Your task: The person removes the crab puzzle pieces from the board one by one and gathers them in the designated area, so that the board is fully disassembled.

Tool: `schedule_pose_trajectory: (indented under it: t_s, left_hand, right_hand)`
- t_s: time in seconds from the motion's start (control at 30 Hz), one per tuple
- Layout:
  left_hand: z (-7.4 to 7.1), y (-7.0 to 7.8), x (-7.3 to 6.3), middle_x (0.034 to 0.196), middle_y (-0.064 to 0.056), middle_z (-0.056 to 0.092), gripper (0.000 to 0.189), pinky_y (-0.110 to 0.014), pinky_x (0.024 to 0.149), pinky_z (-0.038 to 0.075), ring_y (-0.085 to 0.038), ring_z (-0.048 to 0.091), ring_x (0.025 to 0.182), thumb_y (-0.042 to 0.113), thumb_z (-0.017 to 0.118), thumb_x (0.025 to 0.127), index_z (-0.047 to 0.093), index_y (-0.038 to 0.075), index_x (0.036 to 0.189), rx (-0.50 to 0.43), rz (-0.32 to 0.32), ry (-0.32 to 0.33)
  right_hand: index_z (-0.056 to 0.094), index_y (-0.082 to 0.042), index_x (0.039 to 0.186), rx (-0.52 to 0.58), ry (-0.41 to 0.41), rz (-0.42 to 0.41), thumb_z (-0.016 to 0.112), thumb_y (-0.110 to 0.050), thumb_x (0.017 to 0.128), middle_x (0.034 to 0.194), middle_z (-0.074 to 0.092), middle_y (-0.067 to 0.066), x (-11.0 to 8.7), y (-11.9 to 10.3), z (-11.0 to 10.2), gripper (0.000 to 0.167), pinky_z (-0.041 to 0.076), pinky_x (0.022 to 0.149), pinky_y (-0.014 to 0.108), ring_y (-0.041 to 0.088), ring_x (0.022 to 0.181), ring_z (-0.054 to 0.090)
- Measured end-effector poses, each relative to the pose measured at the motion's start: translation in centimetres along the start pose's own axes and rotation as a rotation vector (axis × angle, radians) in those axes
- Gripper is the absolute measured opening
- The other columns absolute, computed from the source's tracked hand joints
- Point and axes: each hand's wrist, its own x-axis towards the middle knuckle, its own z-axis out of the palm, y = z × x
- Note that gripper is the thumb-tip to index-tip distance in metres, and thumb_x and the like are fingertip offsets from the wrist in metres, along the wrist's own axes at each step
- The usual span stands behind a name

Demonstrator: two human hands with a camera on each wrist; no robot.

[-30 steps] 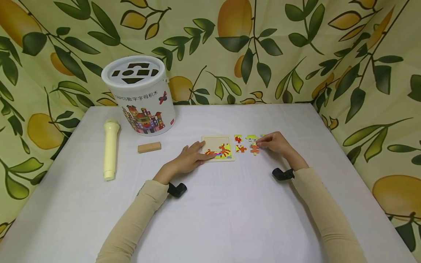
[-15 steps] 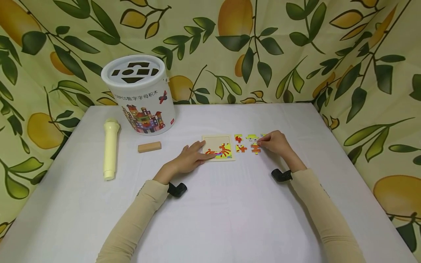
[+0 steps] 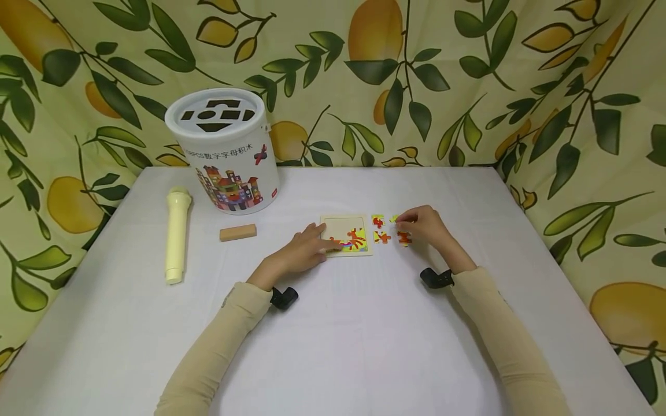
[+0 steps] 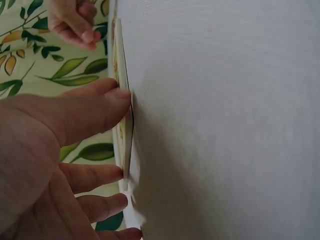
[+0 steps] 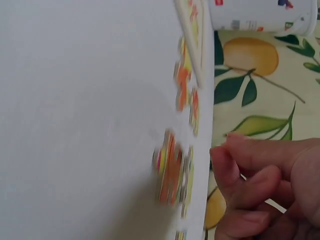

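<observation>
My left hand rests on the square wooden puzzle board, fingers extended along its left side and thumb lying over the picture in its lower part. In the left wrist view the thumb reaches the edge of the board. My right hand hovers over loose puzzle pieces to the right. Its thumb and forefinger meet at the tips in the right wrist view, nothing visible between them. Below lie an orange piece and a yellow-edged piece. Closer to the board are a red piece and an orange-yellow piece.
A white block bucket with a shape-slotted lid stands at the back left. Before it lie a small wooden block and a pale yellow microphone-shaped stick. Leaf-and-fruit cloth hangs behind the white table.
My right hand has shifted a little to the left over the pieces, covering more of the upper yellow one. The left hand and the board stay in place.
</observation>
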Motion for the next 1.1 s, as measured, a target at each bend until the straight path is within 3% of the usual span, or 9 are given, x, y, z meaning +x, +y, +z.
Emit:
schedule_pose_trajectory:
  t_s: [0.2, 0.47, 0.7, 1.1]
  left_hand:
    - [0.2, 0.7, 0.6, 0.148, -0.026, 0.024, 0.038, -0.064, 0.105, 0.019, -0.043, 0.014, 0.139, 0.010, 0.056, 0.090, 0.059, 0.024, 0.125, 0.006, 0.043, 0.039]
    - [0.6, 0.9, 1.8, 0.147, -0.028, 0.024, 0.040, -0.062, 0.106, 0.018, -0.041, 0.014, 0.139, 0.013, 0.053, 0.093, 0.053, 0.025, 0.130, 0.014, 0.109, 0.002]
    - [0.8, 0.6, 1.9, 0.147, -0.027, 0.022, 0.042, -0.062, 0.106, 0.019, -0.041, 0.014, 0.139, 0.008, 0.053, 0.092, 0.054, 0.023, 0.130, -0.039, 0.127, -0.007]
    - [1.1, 0.4, 1.8, 0.147, -0.028, 0.021, 0.040, -0.054, 0.110, 0.019, -0.040, 0.013, 0.140, 0.007, 0.052, 0.092, 0.054, 0.020, 0.130, -0.057, 0.154, 0.015]
  right_hand:
    - [0.069, -0.006, 0.101, 0.028, -0.090, -0.115, 0.064, -0.015, 0.085, 0.088, 0.061, 0.009, 0.6, -2.5, 2.0, 0.019, 0.040, 0.051, 0.024, 0.019, 0.067, 0.048]
    - [0.067, -0.003, 0.106, -0.041, -0.193, -0.289, 0.066, -0.008, 0.082, 0.085, 0.062, 0.009, 1.3, -4.9, 4.4, 0.024, 0.040, 0.056, 0.024, 0.015, 0.067, 0.048]
    - [0.066, -0.006, 0.107, -0.108, -0.224, -0.294, 0.067, -0.006, 0.080, 0.092, 0.061, 0.010, 1.7, -5.0, 5.0, 0.027, 0.040, 0.070, 0.028, 0.020, 0.083, 0.050]
    - [0.063, -0.009, 0.103, -0.064, -0.220, -0.301, 0.070, -0.008, 0.079, 0.096, 0.056, 0.013, 1.7, -4.8, 5.0, 0.025, 0.038, 0.074, 0.031, 0.024, 0.089, 0.048]
